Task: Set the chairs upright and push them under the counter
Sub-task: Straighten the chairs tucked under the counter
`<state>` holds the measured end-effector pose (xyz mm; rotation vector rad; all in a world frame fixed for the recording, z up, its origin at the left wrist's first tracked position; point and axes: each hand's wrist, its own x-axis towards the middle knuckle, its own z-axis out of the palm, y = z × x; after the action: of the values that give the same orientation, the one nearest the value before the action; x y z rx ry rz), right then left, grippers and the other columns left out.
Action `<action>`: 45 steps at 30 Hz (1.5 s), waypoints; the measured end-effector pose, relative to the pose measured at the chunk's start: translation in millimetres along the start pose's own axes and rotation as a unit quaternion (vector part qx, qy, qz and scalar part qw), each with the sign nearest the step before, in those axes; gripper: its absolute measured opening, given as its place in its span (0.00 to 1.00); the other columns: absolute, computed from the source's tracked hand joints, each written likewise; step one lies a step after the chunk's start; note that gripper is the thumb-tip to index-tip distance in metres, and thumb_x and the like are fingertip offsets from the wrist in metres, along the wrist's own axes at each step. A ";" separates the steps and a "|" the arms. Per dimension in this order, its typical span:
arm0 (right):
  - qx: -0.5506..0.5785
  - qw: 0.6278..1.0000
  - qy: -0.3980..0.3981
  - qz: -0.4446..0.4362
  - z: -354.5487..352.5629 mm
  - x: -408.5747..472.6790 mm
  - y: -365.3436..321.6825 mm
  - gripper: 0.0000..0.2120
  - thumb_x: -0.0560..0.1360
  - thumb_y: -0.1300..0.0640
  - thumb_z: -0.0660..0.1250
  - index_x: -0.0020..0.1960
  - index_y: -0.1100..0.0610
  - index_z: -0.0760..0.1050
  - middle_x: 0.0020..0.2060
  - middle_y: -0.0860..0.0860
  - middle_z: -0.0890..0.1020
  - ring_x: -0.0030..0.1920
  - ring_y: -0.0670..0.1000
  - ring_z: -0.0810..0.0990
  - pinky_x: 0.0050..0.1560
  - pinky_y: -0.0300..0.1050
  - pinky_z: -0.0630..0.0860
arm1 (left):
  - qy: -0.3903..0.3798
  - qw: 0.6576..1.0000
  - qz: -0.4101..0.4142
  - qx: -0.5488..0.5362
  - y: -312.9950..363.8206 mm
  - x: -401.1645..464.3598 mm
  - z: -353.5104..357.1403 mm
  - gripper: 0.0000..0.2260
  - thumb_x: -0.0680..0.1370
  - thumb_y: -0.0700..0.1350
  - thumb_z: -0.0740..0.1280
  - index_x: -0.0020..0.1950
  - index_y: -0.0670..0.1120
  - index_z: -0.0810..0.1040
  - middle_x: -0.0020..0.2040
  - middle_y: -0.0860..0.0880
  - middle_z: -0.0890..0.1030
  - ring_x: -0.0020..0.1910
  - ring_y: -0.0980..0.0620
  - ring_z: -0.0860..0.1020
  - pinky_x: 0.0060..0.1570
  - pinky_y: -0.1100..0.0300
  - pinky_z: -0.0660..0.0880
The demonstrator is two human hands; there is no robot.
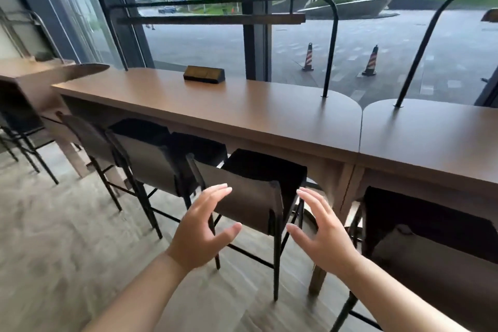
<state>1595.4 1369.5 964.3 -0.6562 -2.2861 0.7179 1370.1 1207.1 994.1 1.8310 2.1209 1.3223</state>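
1. At the far left, two bar chairs (151, 162) stand upright with their seats tucked under the wooden counter (242, 105); they look finished and need no attention.
2. The left hand (202, 232) hovers spread wide and empty, just short of the left edge of the middle chair's (250, 197) backrest, not touching it.
3. The middle chair stands upright, seat partly under the counter, backrest facing the person.
4. The right hand (320, 234) mirrors the left, fingers splayed and holding nothing, near the backrest's right post.
5. To push well, the person should likely set both palms evenly on the backrest's two sides and press straight forward, so the legs slide without twisting toward the counter leg (331, 224).
6. At the right, another chair (431, 237) stands upright, apparently next.
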 end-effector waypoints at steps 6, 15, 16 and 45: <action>0.022 1.000 -0.019 -0.009 81.0 64.9 -37.3 0.30 0.72 0.34 0.62 0.71 0.39 0.60 0.68 0.27 0.61 0.70 0.34 0.61 0.63 0.30 0.59 | 0.033 0.998 -0.040 0.020 -74.5 -0.5 -63.2 0.25 0.73 0.56 0.68 0.68 0.50 0.74 0.69 0.57 0.72 0.70 0.60 0.68 0.67 0.70 0.61; 0.026 0.998 -0.051 0.000 193.6 183.3 -25.6 0.30 0.73 0.34 0.60 0.72 0.43 0.61 0.72 0.36 0.62 0.70 0.37 0.61 0.64 0.38 0.63 | 0.044 0.995 -0.077 0.051 -201.8 72.7 -102.5 0.22 0.73 0.55 0.68 0.67 0.56 0.72 0.67 0.60 0.73 0.69 0.61 0.69 0.66 0.71 0.61; 0.030 0.998 -0.054 0.005 207.5 200.2 -23.7 0.30 0.73 0.35 0.60 0.72 0.43 0.61 0.72 0.36 0.61 0.69 0.37 0.62 0.64 0.38 0.64 | 0.040 0.994 -0.083 0.054 -218.7 85.8 -105.4 0.22 0.73 0.56 0.67 0.67 0.58 0.71 0.67 0.61 0.72 0.69 0.62 0.68 0.66 0.73 0.61; -0.192 0.940 -0.021 0.282 409.7 349.2 -23.7 0.22 0.77 0.60 0.67 0.70 0.58 0.69 0.62 0.55 0.77 0.62 0.56 0.75 0.62 0.48 0.72 | -0.249 0.961 0.048 0.107 -533.8 253.4 -105.2 0.22 0.79 0.49 0.67 0.72 0.46 0.72 0.70 0.49 0.74 0.70 0.50 0.70 0.69 0.57 0.64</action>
<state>1070.1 1437.0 864.8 -1.5346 -2.3049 0.5325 815.8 1391.1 855.8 2.0890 1.9709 0.5603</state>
